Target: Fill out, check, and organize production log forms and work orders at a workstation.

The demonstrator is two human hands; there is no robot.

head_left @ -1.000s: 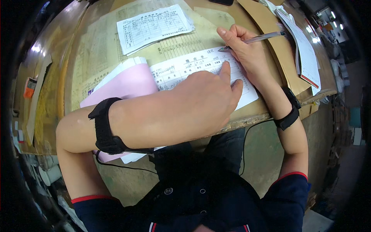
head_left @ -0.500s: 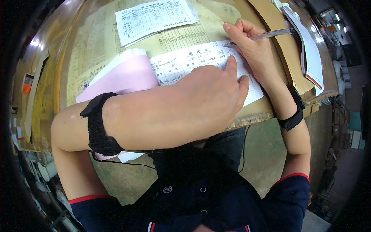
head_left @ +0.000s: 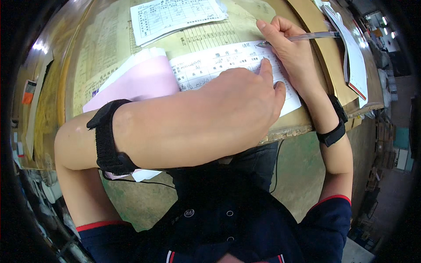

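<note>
My left hand (head_left: 245, 98) lies flat on a white printed form (head_left: 206, 65), fingers pressing the sheet down on the worn wooden desk (head_left: 105, 39). My right hand (head_left: 287, 44) grips a clear pen (head_left: 307, 38) with its tip resting on the upper right part of the same form. A pink sheet (head_left: 140, 81) sticks out from under the form at its left. Both wrists wear black bands. Part of the form is hidden under my left forearm.
A second white printed sheet (head_left: 175, 15) lies further back on the desk. Brown folders and a white paper stack (head_left: 351, 57) sit at the right edge. The desk's front edge (head_left: 298, 129) runs just below my hands, floor beneath.
The view has shifted slightly closer. My right hand and the pen have stayed on the form's upper right, and my left hand keeps pressing the sheet.
</note>
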